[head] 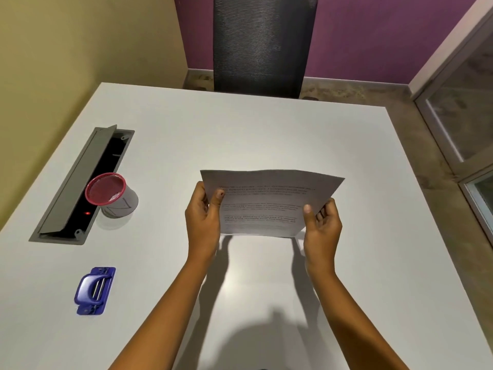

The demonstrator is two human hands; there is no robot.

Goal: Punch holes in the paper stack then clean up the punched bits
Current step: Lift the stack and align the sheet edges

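Both hands, left hand (204, 212) and right hand (321, 222), have fingers pinched on the side edges of the white printed paper stack (269, 202), held above the white table (266, 129) mid-area. Blue metal hole punch (94, 290) sits untouched near the left edge (well apart). Risk: sheets fan out of alignment, so holes land offset.

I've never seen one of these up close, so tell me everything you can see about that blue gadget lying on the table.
The hole punch is a small blue one, glossy like painted metal or plastic, with a flat rectangular base and a rounded press lever on top; silvery metal shows beside the lever. It lies flat near the left edge of the white table, nearer the person than the red mesh cup. Nothing touches it; both hands are on the paper.
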